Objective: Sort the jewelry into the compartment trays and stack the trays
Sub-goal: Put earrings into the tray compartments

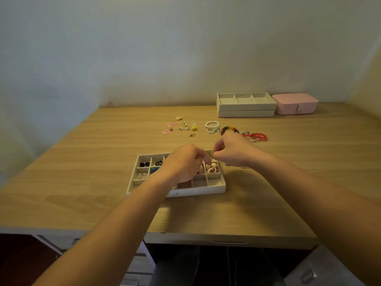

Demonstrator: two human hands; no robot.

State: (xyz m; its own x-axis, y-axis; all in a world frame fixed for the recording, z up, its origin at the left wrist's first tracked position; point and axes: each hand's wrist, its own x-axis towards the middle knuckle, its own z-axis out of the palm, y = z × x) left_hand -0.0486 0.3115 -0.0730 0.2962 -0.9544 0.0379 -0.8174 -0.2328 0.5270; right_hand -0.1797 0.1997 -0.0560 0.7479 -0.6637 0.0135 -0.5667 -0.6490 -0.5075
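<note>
Wooden bench (99,162) against pale wall. Left hand (183,162) low over compartment tray (195,191), fingers curled down among shell pieces (212,169); grip hidden, cannot tell. Right hand (233,151) just beside it, over tray's far right corner, fingertips pinched close; anything held too small to see. Loose earrings (181,127) and bead bracelets (256,137) beyond, unsorted. Stacked trays (245,113), pink box (294,104) at back. Risk: tiny piece slipping into wrong cell; left wrist nudging tray, mixing contents.

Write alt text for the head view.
A left hand and a right hand meet over a compartment tray partly filled with jewelry on a wooden table. Behind it lie loose earrings and bracelets, two stacked trays and a pink box.
</note>
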